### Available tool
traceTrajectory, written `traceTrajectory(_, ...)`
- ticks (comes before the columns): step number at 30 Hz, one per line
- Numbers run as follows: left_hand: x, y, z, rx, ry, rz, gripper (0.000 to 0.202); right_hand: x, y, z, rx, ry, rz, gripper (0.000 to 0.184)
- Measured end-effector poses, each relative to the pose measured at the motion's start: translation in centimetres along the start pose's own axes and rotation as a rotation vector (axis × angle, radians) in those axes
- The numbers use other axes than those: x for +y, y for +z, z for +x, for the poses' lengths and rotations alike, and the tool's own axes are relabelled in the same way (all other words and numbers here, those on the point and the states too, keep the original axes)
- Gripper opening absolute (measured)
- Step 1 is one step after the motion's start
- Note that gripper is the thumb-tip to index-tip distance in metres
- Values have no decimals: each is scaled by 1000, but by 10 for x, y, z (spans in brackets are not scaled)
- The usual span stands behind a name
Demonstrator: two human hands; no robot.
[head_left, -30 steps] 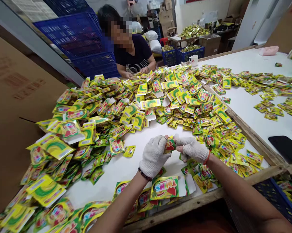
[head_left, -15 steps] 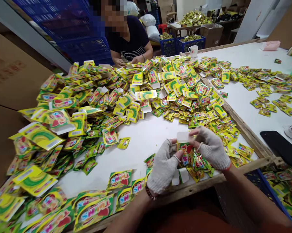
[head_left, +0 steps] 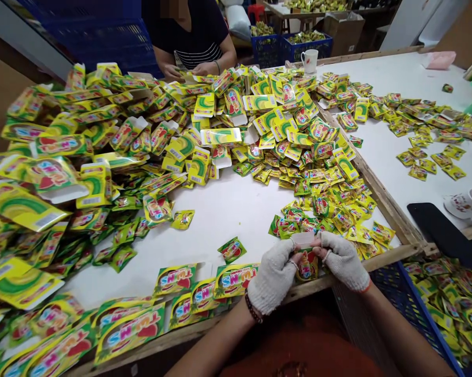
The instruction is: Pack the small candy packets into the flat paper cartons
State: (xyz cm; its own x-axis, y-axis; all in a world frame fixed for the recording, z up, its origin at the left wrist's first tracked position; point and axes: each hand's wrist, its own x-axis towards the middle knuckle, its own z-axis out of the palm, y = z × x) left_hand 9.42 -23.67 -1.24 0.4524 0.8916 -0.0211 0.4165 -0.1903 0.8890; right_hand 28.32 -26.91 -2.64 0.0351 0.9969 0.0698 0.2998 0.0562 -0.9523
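Both hands wear white gloves with bare fingertips. Between them, close to the table's front edge, is a small printed candy box (head_left: 307, 266) with its white flap facing up. My left hand (head_left: 274, 275) grips the box's left side, and my right hand (head_left: 341, 259) pinches its right side near the flap. Small candy packets (head_left: 299, 217) lie in a heap just beyond the box. To the left of my left hand, flat printed boxes (head_left: 236, 278) lie along the front edge. A single green packet (head_left: 232, 250) rests on the white tabletop (head_left: 204, 238).
A large pile of boxes and packets (head_left: 220, 136) spreads across the table. Wooden strips (head_left: 381, 201) edge it. At right are a black phone (head_left: 436, 225), a mug (head_left: 465, 203) and a blue crate (head_left: 420, 309) of packets. Across the table sits another person (head_left: 197, 39); a cup (head_left: 309, 61) stands nearby.
My view has tilted down. Both hands have drawn closer together around the candy box, and the right fingers have come down from the raised flap to the box's upper edge.
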Motion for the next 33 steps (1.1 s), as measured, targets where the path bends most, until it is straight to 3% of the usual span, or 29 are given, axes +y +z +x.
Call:
traceTrajectory(3,3,-2,1,25,-37,-42,10,-2,3,7,-51,81,186,16)
traceTrajectory(5,3,-2,2,68,-64,-113,24,-3,4,12,-79,107,237,28)
traceTrajectory(7,2,-2,2,75,-67,-131,34,-3,2,14,-119,79,101,25)
traceTrajectory(10,3,-5,0,27,-25,-66,17,-6,-4,13,-163,-32,-113,22)
traceTrajectory(12,8,-8,-2,0,-7,-45,18,-10,-8,13,-198,-64,-135,26)
traceTrajectory(16,21,-18,0,-44,-90,-77,24,-25,-11,16,-270,6,-131,27)
traceTrajectory(21,24,-22,3,-26,-123,-75,19,-31,-11,21,-287,31,-115,25)
traceTrajectory(23,19,-21,0,-24,-26,-23,21,-28,-13,21,-285,-3,-120,22)
traceTrajectory(28,6,-21,-11,-5,464,320,29,-13,-21,14,-327,-257,-82,19)
traceTrajectory(33,4,-20,-13,7,585,527,30,-13,-16,11,-394,-365,-167,30)
